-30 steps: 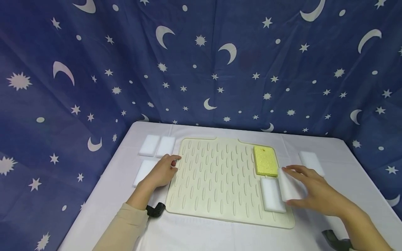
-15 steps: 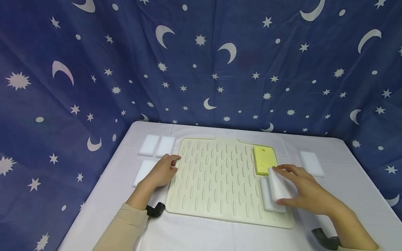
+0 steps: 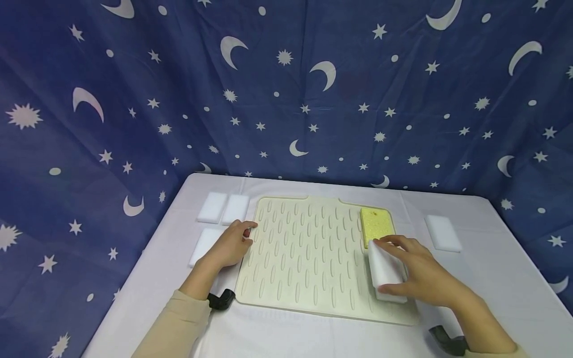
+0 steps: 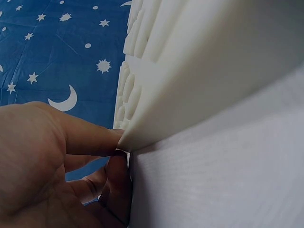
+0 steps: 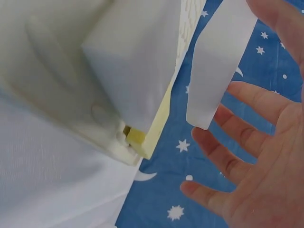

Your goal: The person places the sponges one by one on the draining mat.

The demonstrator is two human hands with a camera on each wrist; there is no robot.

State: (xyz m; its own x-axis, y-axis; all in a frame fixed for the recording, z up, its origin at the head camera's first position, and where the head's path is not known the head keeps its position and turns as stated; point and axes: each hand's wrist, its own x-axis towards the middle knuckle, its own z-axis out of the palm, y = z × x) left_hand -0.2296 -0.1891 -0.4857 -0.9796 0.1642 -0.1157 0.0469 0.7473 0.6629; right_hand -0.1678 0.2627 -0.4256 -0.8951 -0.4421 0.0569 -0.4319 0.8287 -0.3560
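Observation:
A cream mat [image 3: 304,258] with raised oval ribs lies on the table. My left hand [image 3: 232,243] pinches its left edge; in the left wrist view the thumb [image 4: 95,137] touches the rim, with curled fingers below. My right hand [image 3: 416,271] holds a white sponge block [image 3: 384,266] between thumb and fingers, tilted. In the right wrist view this held block [image 5: 221,71] is raised apart from a second white block [image 5: 137,71] lying on the mat. A yellow sponge [image 3: 376,223] sits just behind, at the mat's back right.
Several white blocks lie on the white cloth: two at the back left [image 3: 212,207], another [image 3: 206,246] partly behind my left hand, and one [image 3: 443,233] right of the mat. Dark blue star-and-moon fabric [image 3: 286,99] hangs behind the table [image 3: 286,338].
My right hand has moved left with the white sponge block, from beside the mat's right edge to over the block on the mat. The left hand stays in place.

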